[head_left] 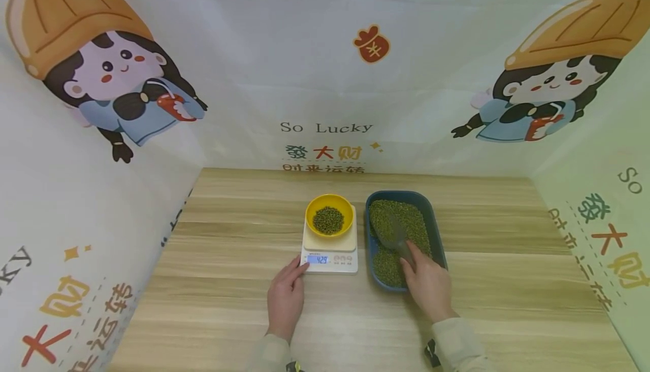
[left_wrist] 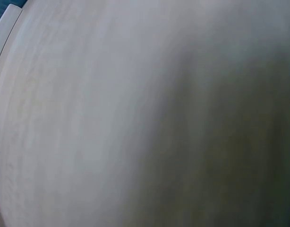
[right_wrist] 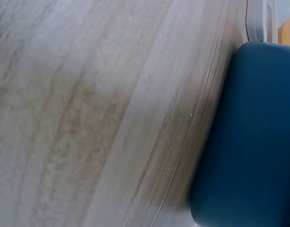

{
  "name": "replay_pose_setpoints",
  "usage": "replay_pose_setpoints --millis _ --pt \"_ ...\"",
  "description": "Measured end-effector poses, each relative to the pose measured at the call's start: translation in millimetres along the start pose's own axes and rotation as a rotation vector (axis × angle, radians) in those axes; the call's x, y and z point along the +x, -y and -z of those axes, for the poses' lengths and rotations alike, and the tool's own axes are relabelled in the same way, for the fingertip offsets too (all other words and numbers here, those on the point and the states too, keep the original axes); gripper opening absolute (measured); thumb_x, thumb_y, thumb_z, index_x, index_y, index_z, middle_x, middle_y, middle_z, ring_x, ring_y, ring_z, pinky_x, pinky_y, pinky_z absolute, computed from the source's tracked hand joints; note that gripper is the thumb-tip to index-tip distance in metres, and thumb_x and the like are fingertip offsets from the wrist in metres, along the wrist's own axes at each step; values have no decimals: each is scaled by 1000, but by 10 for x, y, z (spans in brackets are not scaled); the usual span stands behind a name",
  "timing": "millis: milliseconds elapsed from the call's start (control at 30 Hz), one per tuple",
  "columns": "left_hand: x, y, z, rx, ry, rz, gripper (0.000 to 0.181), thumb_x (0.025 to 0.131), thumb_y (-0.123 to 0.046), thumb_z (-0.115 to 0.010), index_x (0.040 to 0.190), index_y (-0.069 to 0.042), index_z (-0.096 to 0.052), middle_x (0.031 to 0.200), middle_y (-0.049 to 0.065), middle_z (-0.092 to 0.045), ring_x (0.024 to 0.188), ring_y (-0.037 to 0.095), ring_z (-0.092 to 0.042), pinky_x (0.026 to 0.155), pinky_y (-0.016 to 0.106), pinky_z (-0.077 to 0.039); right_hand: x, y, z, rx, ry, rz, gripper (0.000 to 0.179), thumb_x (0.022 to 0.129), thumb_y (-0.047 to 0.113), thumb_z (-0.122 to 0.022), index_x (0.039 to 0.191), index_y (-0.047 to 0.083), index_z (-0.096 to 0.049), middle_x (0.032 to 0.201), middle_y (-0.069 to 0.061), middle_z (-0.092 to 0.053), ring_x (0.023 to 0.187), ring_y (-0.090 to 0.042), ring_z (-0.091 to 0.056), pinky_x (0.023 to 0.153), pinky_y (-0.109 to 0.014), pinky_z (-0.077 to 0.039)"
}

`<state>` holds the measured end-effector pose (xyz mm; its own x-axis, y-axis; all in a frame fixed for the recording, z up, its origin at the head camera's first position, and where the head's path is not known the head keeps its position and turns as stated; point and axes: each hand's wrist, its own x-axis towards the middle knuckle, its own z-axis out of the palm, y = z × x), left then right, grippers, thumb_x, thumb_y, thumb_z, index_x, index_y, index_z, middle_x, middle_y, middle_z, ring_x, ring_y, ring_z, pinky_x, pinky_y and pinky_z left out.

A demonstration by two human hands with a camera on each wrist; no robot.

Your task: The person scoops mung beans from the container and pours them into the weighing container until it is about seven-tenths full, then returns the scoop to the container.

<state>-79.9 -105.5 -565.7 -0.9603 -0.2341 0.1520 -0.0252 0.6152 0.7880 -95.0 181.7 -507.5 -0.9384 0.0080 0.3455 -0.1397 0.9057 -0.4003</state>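
A: What does the head view show?
B: The left hand (head_left: 285, 298), fingers straight, touches the scale (head_left: 330, 250) carrying a yellow bowl (head_left: 329, 215) of green beans. The right hand (head_left: 427, 284) grips a scoop (head_left: 393, 235) lying in the blue tray (head_left: 437, 236) of beans.
A: The left wrist view?
B: Blurred tabletop (left_wrist: 135, 118) only.
A: The right wrist?
B: Wood table beside the tray's blue wall (right_wrist: 253, 137).

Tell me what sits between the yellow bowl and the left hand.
In the head view, the scale's front panel with its lit display lies between the yellow bowl and the left hand, whose fingertips touch the scale's near left corner.
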Motion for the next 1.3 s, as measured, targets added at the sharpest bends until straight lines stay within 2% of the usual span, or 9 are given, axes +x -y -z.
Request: replay_pose_setpoints --millis 200,367,667,933,1300 --pt "3 8 0 3 1 -10 29 87 -8 -49 107 -21 -65 128 -10 -49 119 15 -43 101 39 -34 7 14 16 2 0 2 43 81 25 -63 120 7 -55 89 -15 -66 60 -26 -60 44 -37 -45" --pt "-37 35 8 5 -6 -11 28 87 -7 -50 106 -20 -65 127 -9 -50 118 17 -44 101 40 -34 -30 30 23 0 61 -25 43 83 26 -61 121 8 -54 84 -13 -66 45 -15 -48 38 -30 -38" --pt "-25 36 -3 -4 -16 -19 29 86 -8 -50 106 -21 -66 127 -10 -50 118 17 -45 101 40 -34 -20 28 21 -1 49 -28 42 83 26 -60 120 8 -54 71 -8 -63 42 -10 -39 36 -26 -33" --pt "-4 35 -10 11 -15 -20 28 86 -7 -50 105 -20 -66 127 -9 -50 117 17 -45 101 41 -34 -5 23 18 -1 28 -22 41 82 27 -61 119 8 -56 81 -12 -66 52 -18 -55 41 -31 -41" --pt "12 29 -10 10 -20 -24 28 86 -6 -51 105 -20 -66 127 -9 -51 117 16 -45 101 40 -34 4 25 15 -5 27 -35 41 82 27 -61 118 9 -56 77 -10 -65 54 -20 -56 41 -32 -40"
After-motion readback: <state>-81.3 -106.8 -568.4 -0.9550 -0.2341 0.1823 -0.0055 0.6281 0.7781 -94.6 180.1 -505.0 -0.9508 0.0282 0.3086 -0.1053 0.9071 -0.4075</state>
